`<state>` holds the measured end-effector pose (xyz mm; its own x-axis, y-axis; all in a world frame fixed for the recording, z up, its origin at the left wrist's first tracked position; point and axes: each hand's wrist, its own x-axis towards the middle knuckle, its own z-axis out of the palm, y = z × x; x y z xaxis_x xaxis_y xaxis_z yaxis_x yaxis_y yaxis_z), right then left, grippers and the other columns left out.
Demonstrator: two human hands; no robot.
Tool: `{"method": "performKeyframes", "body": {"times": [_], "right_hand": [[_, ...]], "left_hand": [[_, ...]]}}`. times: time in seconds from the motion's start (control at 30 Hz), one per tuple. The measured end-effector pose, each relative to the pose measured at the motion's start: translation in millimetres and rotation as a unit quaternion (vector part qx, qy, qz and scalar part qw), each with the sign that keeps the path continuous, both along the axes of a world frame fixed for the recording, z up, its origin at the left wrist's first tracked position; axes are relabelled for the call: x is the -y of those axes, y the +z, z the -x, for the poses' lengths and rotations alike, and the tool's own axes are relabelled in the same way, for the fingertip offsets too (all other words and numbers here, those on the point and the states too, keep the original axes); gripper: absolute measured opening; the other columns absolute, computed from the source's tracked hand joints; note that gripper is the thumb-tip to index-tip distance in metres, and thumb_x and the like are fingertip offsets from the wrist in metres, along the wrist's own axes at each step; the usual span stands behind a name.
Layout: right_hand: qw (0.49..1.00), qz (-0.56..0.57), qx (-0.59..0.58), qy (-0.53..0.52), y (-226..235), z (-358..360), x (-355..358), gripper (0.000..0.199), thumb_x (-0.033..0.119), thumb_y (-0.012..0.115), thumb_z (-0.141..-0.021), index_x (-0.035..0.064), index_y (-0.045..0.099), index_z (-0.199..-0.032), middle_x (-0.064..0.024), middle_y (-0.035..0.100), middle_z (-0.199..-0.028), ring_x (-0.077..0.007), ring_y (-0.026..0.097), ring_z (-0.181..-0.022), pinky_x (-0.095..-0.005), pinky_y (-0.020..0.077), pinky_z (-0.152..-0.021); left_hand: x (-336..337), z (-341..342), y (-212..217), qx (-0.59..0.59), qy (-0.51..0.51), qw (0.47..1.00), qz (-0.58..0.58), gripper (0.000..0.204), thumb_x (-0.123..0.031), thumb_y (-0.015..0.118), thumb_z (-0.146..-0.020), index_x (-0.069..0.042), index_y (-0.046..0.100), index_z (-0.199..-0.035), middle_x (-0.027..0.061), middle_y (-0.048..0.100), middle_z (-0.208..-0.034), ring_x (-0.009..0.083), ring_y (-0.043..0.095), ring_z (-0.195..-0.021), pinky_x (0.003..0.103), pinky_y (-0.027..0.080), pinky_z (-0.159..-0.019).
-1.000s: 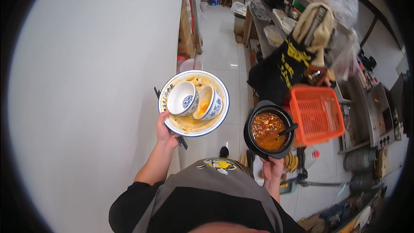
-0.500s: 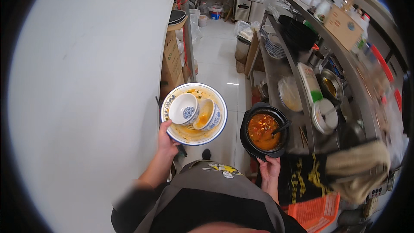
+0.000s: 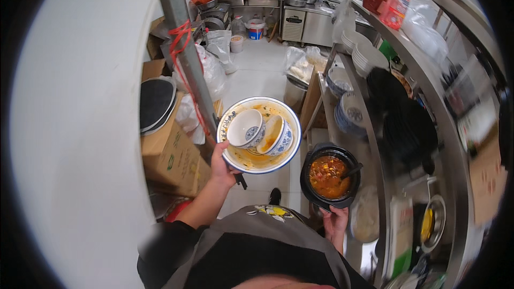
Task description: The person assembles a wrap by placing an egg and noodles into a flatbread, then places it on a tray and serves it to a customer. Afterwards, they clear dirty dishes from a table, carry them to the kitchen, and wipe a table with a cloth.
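Note:
My left hand [image 3: 222, 166] grips the rim of a large white bowl [image 3: 257, 164] with a blue edge, smeared inside with orange sauce. Two small blue-and-white bowls lie tilted in it: a clean-looking one [image 3: 244, 126] and one with orange residue [image 3: 279, 138]. Dark chopsticks [image 3: 241, 181] stick out below that hand. On the right, my right hand [image 3: 335, 220] holds a black pot [image 3: 307, 182] from beneath its near edge; part of the fingers is hidden under it. Red-orange soup [image 3: 326, 174] and a black spoon [image 3: 352, 170] are in the pot.
Metal shelving [image 3: 375, 144] runs along my right with stacked blue-and-white bowls [image 3: 348, 112] and black bowls [image 3: 409, 128]. To the left stand a metal post [image 3: 187, 48] and a cardboard box [image 3: 171, 150] with round black lids [image 3: 157, 101]. A tiled aisle [image 3: 257, 75] leads to a far counter.
I have moved forward along the aisle, and the post, box and shelves have come closer. Both hands keep hold of the bowl and pot. The orange basket and towel have left view.

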<state>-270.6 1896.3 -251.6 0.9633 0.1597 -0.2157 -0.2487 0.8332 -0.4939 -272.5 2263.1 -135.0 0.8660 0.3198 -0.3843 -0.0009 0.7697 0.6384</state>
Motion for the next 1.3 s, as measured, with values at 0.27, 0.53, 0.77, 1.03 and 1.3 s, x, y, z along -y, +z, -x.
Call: {"method": "performKeyframes", "body": {"times": [0.27,0.53,0.77,1.03,1.3], "right_hand": [[0.993,0.021,0.048,0.103,10,-248,-120,0.054,-0.012,0.054,-0.074,0.0035,0.051,-0.126,-0.0156,0.063,-0.117,-0.0332,0.065,-0.101,-0.0484,0.0592,-0.079],[0.995,0.041,0.032,0.079,-11,-489,-293,0.055,-0.010,0.054,-0.075,0.0067,0.051,-0.127,-0.0126,0.060,-0.122,-0.0326,0.062,-0.108,-0.0493,0.0591,-0.081],[0.998,0.025,0.058,0.004,-7,-656,-407,0.056,-0.009,0.055,-0.074,0.0044,0.051,-0.128,-0.0130,0.061,-0.121,-0.0310,0.063,-0.106,-0.0449,0.0583,-0.081],[0.995,0.063,0.031,-0.073,-22,-897,-510,0.062,-0.009,0.056,-0.069,0.0030,0.048,-0.130,-0.0160,0.059,-0.123,-0.0333,0.064,-0.102,-0.0471,0.0596,-0.076],[0.993,0.034,0.058,-0.097,-2,-1125,-576,0.060,-0.012,0.055,-0.071,0.0025,0.048,-0.129,-0.0167,0.060,-0.120,-0.0348,0.064,-0.102,-0.0474,0.0602,-0.078]], "left_hand": [[-132,-188,-10,-0.013,0.099,0.995,0.024,0.036,-0.041,0.053,-0.087,-0.008,0.058,-0.098,-0.0016,0.055,-0.062,0.0053,0.033,-0.036,0.020,0.023,-0.031],[-307,-404,-54,0.006,0.157,0.987,0.023,0.032,-0.039,0.055,-0.086,-0.009,0.058,-0.096,-0.0022,0.053,-0.061,0.0050,0.033,-0.036,0.020,0.025,-0.031],[-436,-594,-45,-0.009,0.110,0.993,0.041,0.036,-0.040,0.055,-0.085,-0.008,0.058,-0.103,0.0016,0.061,-0.073,0.0055,0.036,-0.037,0.020,0.025,-0.032],[-560,-850,-55,0.027,0.087,0.996,0.005,0.044,-0.042,0.053,-0.086,-0.007,0.056,-0.112,0.0064,0.064,-0.086,0.0086,0.042,-0.041,0.021,0.028,-0.032],[-630,-1069,-52,0.017,0.064,0.998,-0.008,0.049,-0.041,0.053,-0.086,-0.005,0.055,-0.118,0.0106,0.066,-0.098,0.0101,0.052,-0.050,0.021,0.032,-0.033]]}}
